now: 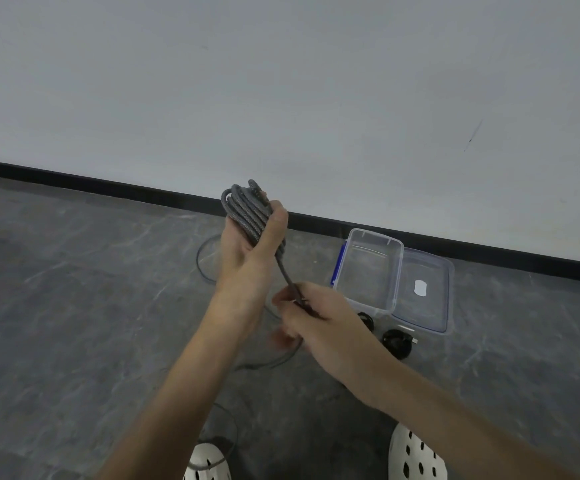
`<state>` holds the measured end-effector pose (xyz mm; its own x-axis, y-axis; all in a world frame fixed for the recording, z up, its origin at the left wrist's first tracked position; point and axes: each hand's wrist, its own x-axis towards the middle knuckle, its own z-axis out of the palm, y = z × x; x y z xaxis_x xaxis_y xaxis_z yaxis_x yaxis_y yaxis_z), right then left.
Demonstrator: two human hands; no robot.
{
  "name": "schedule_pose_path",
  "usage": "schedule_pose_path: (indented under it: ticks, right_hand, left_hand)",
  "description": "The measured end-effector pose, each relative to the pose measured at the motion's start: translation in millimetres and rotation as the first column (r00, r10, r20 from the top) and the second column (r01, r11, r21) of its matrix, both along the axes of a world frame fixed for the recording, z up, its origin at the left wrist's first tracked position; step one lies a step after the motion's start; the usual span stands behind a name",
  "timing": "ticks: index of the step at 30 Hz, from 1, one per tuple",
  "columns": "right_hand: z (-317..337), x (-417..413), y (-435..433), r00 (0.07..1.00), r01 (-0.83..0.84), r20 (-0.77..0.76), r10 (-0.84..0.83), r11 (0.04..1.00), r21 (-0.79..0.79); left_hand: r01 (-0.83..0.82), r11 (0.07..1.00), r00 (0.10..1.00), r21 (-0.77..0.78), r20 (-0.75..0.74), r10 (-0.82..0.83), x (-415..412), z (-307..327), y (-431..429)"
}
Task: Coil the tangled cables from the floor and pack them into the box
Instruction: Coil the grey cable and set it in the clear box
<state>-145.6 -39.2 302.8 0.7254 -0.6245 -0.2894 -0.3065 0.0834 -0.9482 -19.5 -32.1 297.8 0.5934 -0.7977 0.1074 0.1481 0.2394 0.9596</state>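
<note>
To finish this coil well, the right hand [319,327], pinching the free tail near its plug, should probably wrap that tail snugly round the loops and tuck it in (slack would let the bundle spring open). The grey braided cable [247,211] sits in tight, even loops, clenched in the raised left hand [247,251], above the floor and left of the open clear plastic box [368,268].

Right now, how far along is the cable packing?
Done: two small black coils lie on the floor by the box, which stands open with nothing visible inside. In hand: the left hand grips a nearly wound grey braided cable, and the right hand pinches its tail. Left: a thin loose cable on the floor, plus packing everything.
</note>
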Motion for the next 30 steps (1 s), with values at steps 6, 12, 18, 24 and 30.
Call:
schedule_pose_path:
  ticks: [6,12,18,24,30]
  right_hand:
    - [14.9,-3.0,0.4,0.970,-0.066,0.240,-0.037,0.912,0.406]
    - [20.2,-13.3,-7.6,0.940,-0.144,0.334,-0.065,0.813,0.564]
    - [22.4,-22.5,-18.9,0.934,-0.194,0.356,0.033,0.884,0.426]
    - [27.9,-28.3,-25.9,0.790,-0.291,0.609,-0.064,0.836,0.466]
    - [28.2,-29.9,-42.3,0.885,-0.247,0.462,0.064,0.905,0.348]
  left_hand:
    - [-0.038,0.999,0.989,-0.029,0.140,0.042,6.5,0.4,0.4]
    - [-0.067,0.998,0.973,0.016,0.221,0.061,15.2,-1.2,1.8]
    - [-0.046,0.997,0.950,0.060,0.310,0.025,11.6,0.7,3.0]
    - [0.000,0.996,0.870,0.089,0.490,-0.044,10.3,4.3,0.7]
    - [0.158,0.946,0.862,0.284,0.428,-0.272,20.9,-2.8,0.4]
